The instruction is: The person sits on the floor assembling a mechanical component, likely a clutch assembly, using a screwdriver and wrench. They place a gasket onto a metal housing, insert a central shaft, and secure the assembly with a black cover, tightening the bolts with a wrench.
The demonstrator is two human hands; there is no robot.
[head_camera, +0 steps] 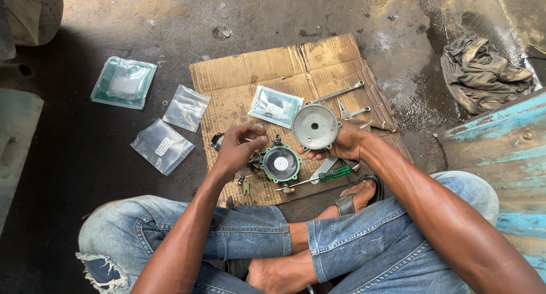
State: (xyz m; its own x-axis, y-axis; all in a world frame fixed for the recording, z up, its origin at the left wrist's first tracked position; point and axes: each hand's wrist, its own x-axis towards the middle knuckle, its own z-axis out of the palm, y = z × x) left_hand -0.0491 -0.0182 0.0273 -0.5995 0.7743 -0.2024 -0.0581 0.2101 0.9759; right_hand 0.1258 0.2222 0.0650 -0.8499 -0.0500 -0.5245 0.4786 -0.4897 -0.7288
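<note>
Sitting cross-legged on the floor, a person works over a flattened cardboard sheet (318, 58) with both hands raised above it. Far to the left of the left hand (239, 149) lie three plastic bags: a green-edged packet (123, 82) and two clear pouches (186, 107) nearer the sheet. The left hand's fingers (254, 140) are curled together, seemingly pinched on something small; what it is cannot be told. Just to the right of those fingers and slightly below, a round black diaphragm with a green rim (281, 164) rests on a metal body on the cardboard. Above it, the right hand (344, 143) grips a grey round metal cover (315, 126) by its lower edge, fingers clamped on the rim, holding it tilted up off the sheet. Below that hand lies a green-handled screwdriver (324, 175); behind it sit a spanner (338, 93) and pliers (348, 112). Far right, a crumpled rag (482, 72) lies on the wet floor.

The step looks like fitting or inspecting the cover against the diaphragm; the next move likely calls for lining the cover's rim with the green ring.
</note>
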